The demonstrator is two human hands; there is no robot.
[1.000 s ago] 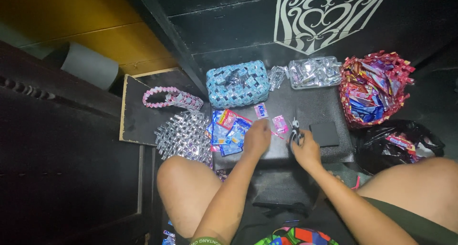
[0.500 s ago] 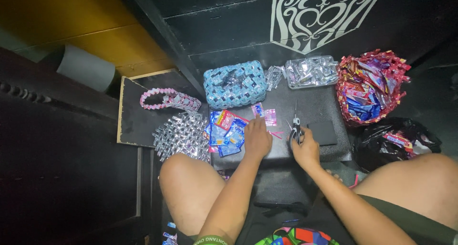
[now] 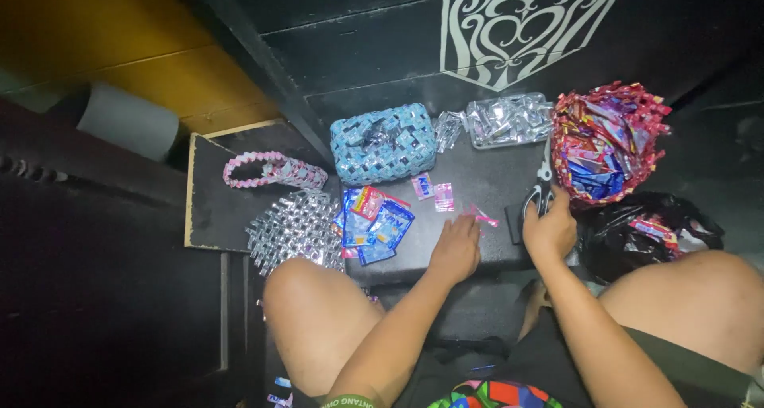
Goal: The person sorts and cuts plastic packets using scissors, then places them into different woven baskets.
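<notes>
Beyond the right hand (image 3: 549, 231), a woven red-and-blue wrapper basket (image 3: 609, 137) sits heaped with loose folded wrappers; a black plastic bag (image 3: 649, 233) beside that hand holds more scraps. Right grip closed around the black handles of scissors (image 3: 539, 195), blades pointing away. Left hand (image 3: 455, 247) lies flat on the dark table (image 3: 477, 177), grip loose, fingertips just beside a small pink strip (image 3: 482, 215). Farther out: a blue woven box (image 3: 383, 143), a crinkled silver pouch (image 3: 509, 119), flat blue sachets (image 3: 374, 223).
</notes>
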